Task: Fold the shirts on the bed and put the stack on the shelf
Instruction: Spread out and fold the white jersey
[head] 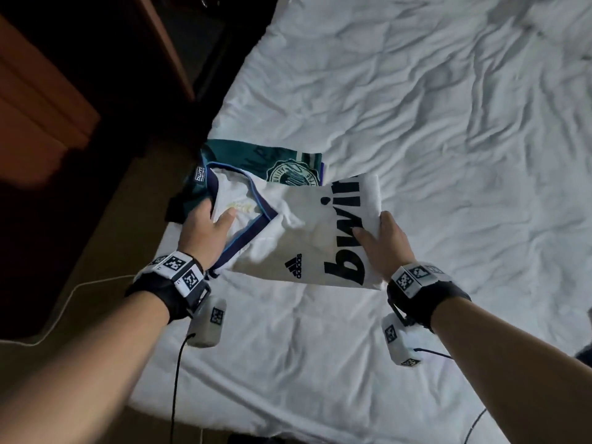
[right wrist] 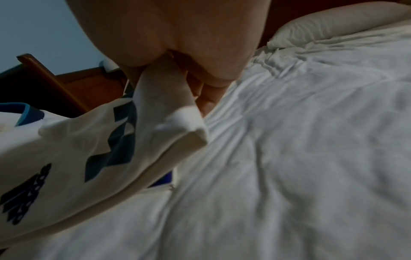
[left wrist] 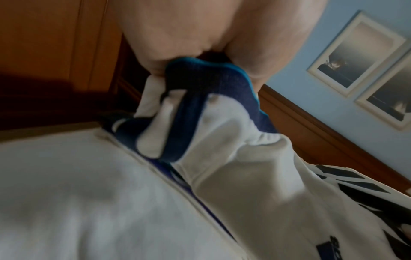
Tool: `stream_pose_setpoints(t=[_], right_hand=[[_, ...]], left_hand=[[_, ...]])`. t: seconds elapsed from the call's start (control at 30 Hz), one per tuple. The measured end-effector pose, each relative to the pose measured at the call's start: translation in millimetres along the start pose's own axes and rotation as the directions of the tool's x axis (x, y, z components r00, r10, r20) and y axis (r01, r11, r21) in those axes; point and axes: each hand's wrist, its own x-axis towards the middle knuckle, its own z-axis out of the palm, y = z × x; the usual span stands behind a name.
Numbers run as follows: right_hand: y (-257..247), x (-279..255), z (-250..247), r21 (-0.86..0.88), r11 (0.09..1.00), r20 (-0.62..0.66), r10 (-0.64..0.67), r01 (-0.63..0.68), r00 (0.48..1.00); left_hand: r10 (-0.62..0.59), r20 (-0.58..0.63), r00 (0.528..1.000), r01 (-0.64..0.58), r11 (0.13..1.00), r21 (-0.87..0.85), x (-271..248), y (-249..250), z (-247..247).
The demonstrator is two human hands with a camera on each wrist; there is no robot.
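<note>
Head view: folded white shirt (head: 304, 238) gripped between left hand (head: 205, 230) at collar, right hand (head: 381, 241) at opposite edge.

The white shirt (head: 298, 238) reads "bwin" and "adidas"; the green shirt's (head: 256, 158) label is illegible

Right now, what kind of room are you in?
Most likely a bedroom: there is a bed with a rumpled white sheet, a pillow at its head, and framed pictures on the blue wall.
</note>
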Motion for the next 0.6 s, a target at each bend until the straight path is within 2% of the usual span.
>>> stream_pose_setpoints(t=[0.2, 0.3, 0.4, 0.5, 0.6], right_hand=[[-93.0, 65.8, 56.9, 0.049, 0.999, -0.015, -0.005, 0.005, 1.000], [-115.1, 99.3, 79.8, 0.039, 0.999, -0.035, 0.012, -0.011, 0.999], [-115.9, 130.2, 99.5, 0.027, 0.999, -0.042, 0.047, -0.046, 0.998], [-100.9, 156.8, 118.4, -0.011, 0.992, -0.010, 0.123, -0.123, 0.992], [-83.2, 171.8, 133.2, -0.035, 0.975, 0.013, 0.220, -0.220, 0.975]], left_hand=[[0.060, -0.045, 0.997, -0.061, 0.998, -0.019, 110.8, -12.0, -57.2], [0.073, -0.063, 0.995, -0.077, 0.995, -0.068, 155.4, -26.2, -58.3], [0.042, -0.070, 0.997, -0.050, 0.993, -0.108, 186.6, -48.8, -44.9], [-0.049, -0.004, 0.999, 0.048, 0.990, -0.134, 208.6, -76.9, -25.3], [-0.237, 0.110, 0.965, 0.248, 0.963, -0.103, 223.4, -109.0, -9.9]])
